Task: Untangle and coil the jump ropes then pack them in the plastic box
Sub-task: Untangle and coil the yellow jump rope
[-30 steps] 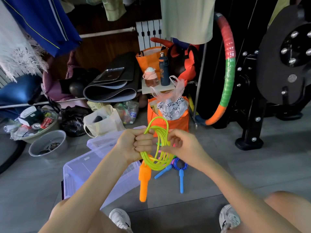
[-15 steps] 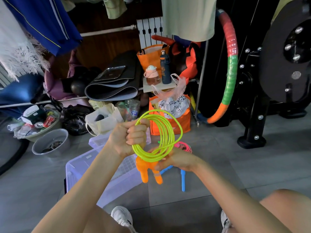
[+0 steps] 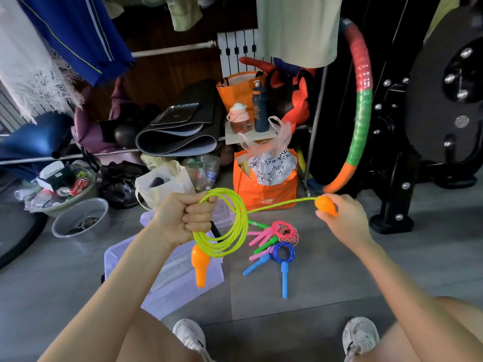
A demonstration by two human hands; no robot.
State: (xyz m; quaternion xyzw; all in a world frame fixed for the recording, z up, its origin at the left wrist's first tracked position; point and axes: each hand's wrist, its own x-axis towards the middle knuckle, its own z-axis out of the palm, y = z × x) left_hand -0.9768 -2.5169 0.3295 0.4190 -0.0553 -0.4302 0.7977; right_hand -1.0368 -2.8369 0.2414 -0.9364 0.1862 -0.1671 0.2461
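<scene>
My left hand (image 3: pixel 187 218) is shut on a coil of neon-yellow jump rope (image 3: pixel 236 232); one orange handle (image 3: pixel 200 265) hangs below the coil. My right hand (image 3: pixel 342 218) grips the other orange handle (image 3: pixel 325 203), and a straight length of the yellow rope runs from it back to the coil. The clear lilac plastic box (image 3: pixel 167 278) sits open on the floor under my left forearm. On the floor to its right lie coiled ropes: a blue one (image 3: pixel 283 253), a pink one (image 3: pixel 283 229) and one with green handles (image 3: pixel 265 244).
An orange bag (image 3: pixel 264 189) stands just behind the ropes. A grey basin (image 3: pixel 81 216) and a bowl of cans (image 3: pixel 62 186) sit at left. A hoop (image 3: pixel 362 108) and black gym machine (image 3: pixel 423 126) stand at right. My shoes (image 3: pixel 189 335) are at the bottom.
My right hand has pulled one orange handle out to the right, drawing a length of yellow rope straight from the coil. The left hand still holds the coil; one handle now hangs alone.
</scene>
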